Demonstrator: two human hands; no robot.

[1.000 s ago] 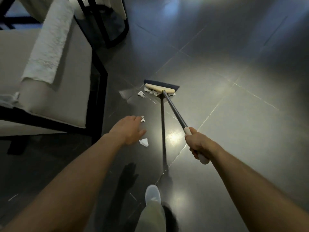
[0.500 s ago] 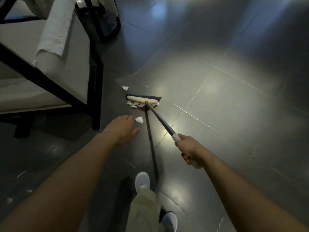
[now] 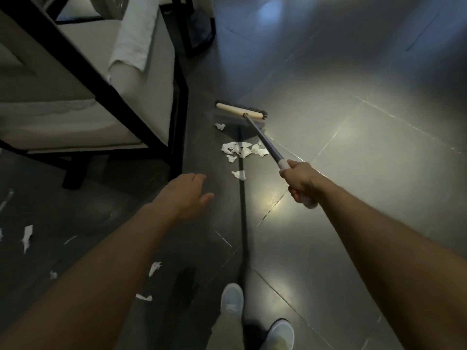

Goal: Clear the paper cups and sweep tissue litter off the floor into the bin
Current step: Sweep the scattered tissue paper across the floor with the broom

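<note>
My right hand [image 3: 302,180] grips the white end of a broom handle [image 3: 262,138]. The broom's wooden head [image 3: 240,111] with dark bristles rests on the dark tiled floor, beyond a cluster of white tissue scraps [image 3: 241,150]. One scrap [image 3: 219,126] lies just below the head and another [image 3: 238,174] lies nearer to me. My left hand [image 3: 185,195] hovers empty over the floor, fingers loosely spread, left of the scraps. More tissue bits lie at the lower left [image 3: 27,234] and near my left forearm [image 3: 154,268]. No paper cups or bin show.
A cream sofa with a black frame [image 3: 180,97] stands at the left, a white towel [image 3: 134,44] draped over its arm. A black-framed piece of furniture [image 3: 199,46] stands behind it. My feet in light shoes [image 3: 232,300] are at the bottom. Tiled floor stretches to the right.
The broom head has lifted off the gathered tissue pile and now sits further away, leaving the scraps between it and me. My view has shifted; more litter shows at the lower left.
</note>
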